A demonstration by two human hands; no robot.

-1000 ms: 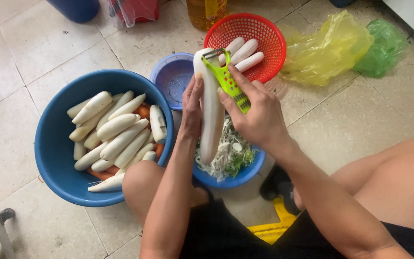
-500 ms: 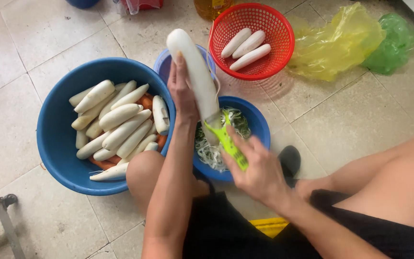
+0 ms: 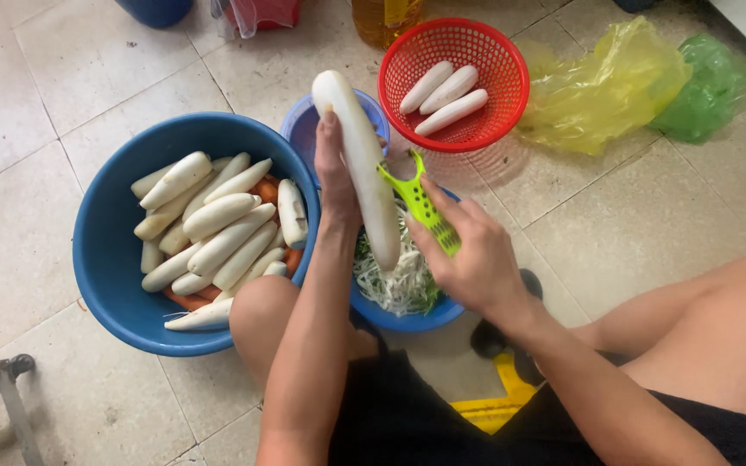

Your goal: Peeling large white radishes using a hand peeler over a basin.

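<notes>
Two hands on one job: left hand (image 3: pixel 336 185) wraps a long white radish (image 3: pixel 363 164) from behind, fingers closed around its upper half, holding it tilted with the lower tip down over the small blue bowl (image 3: pixel 407 318). That angle makes sense, since whatever comes off drops straight into the peel scraps (image 3: pixel 399 280) already heaped there.

Right hand (image 3: pixel 472 255) is closed tight on the handle of a lime-green peeler (image 3: pixel 420 203), head end touching the radish about mid-length on its right side. Thumb lies along the handle (likely for pressure control; blade contact itself is too small to confirm).

Layout reads as a flow line:
- big blue basin (image 3: pixel 105 250) at the person's left, full of white radishes (image 3: pixel 213 224) with a few orange carrots (image 3: pixel 265 190) under them, just beside the left knee
- red mesh basket (image 3: pixel 453 82) further out, holding three radishes (image 3: pixel 444 97), within reach of either hand
- another small blue bowl (image 3: pixel 304 129) behind the held radish, contents hidden

Yellow plastic bag (image 3: pixel 602 86) and green plastic bag (image 3: pixel 701 86) sit off to the right on the tiled floor (image 3: pixel 45 95), well apart from the work.

Person is low to the floor, knees spread round the scrap bowl, so everything stays close.
</notes>
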